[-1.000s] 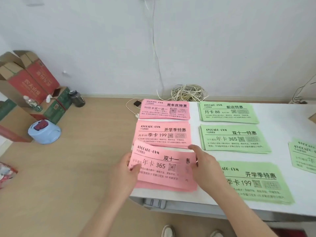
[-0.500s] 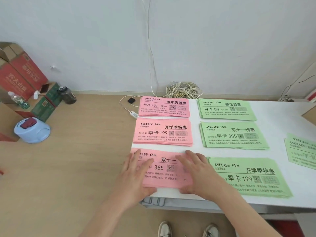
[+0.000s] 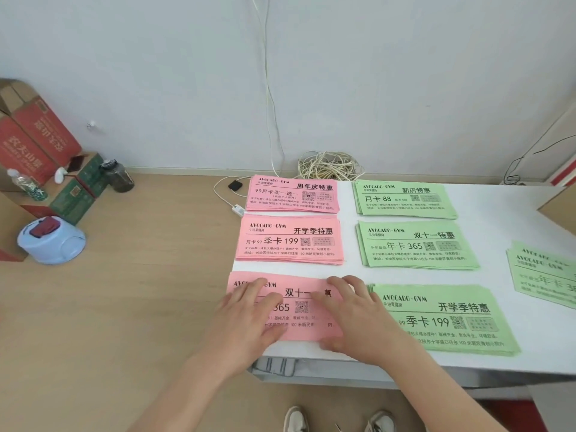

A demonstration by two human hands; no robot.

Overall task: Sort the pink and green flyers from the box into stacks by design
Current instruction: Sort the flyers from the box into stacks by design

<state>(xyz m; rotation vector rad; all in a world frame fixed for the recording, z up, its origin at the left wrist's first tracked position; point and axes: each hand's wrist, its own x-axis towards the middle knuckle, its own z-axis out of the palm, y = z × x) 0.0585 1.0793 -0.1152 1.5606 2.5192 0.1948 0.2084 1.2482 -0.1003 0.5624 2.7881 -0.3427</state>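
Left hand (image 3: 249, 319) and right hand (image 3: 352, 316), fingers spread flat, press the near pink paper flyer stack (image 3: 298, 330) at the front-left corner of the white tabletop (image 3: 495, 229). Uneven release may skew sheets or slide them over the edge.

The corner flyer stack (image 3: 297, 332) lies on the table (image 3: 498, 210) at its near left corner. The left hand (image 3: 246, 319) and right hand (image 3: 355, 316) rest flat on it. Directly behind the corner flyer stack lies the middle left stack (image 3: 290, 240), and behind that the far left stack (image 3: 293, 194). Just to its right lies the near right stack (image 3: 445, 319), with the middle right stack (image 3: 417, 246) and far right stack (image 3: 405, 199) behind that one. Farther right, at the table's edge, lie loose flyers (image 3: 545, 275). Well behind it, by the wall, sits a cable coil (image 3: 327, 166). Well to its left, on the floor, stands a lidded tub (image 3: 51, 240), with cartons (image 3: 34, 141) behind.
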